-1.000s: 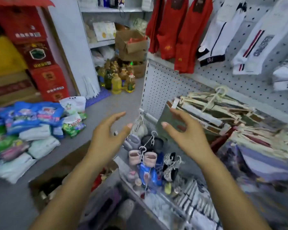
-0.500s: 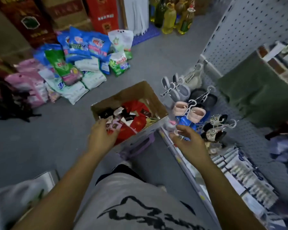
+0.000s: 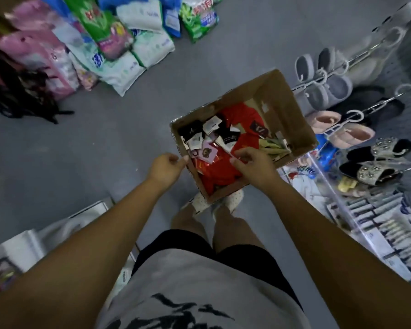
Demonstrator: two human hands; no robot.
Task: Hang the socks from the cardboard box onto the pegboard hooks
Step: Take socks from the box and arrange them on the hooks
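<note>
Head view, looking straight down. The cardboard box stands open on the grey floor, just ahead of the person's feet. It holds red socks along its right side and black carded socks in its far-left corner. Left hand: fingers curled, tips at the rim of the box's left wall; whether they pinch it cannot be told. Right hand: fingers curled down over the red socks at the near edge, grip unclear. Detergent bags lie at the floor's far-left; slippers hang right of the box.
</note>
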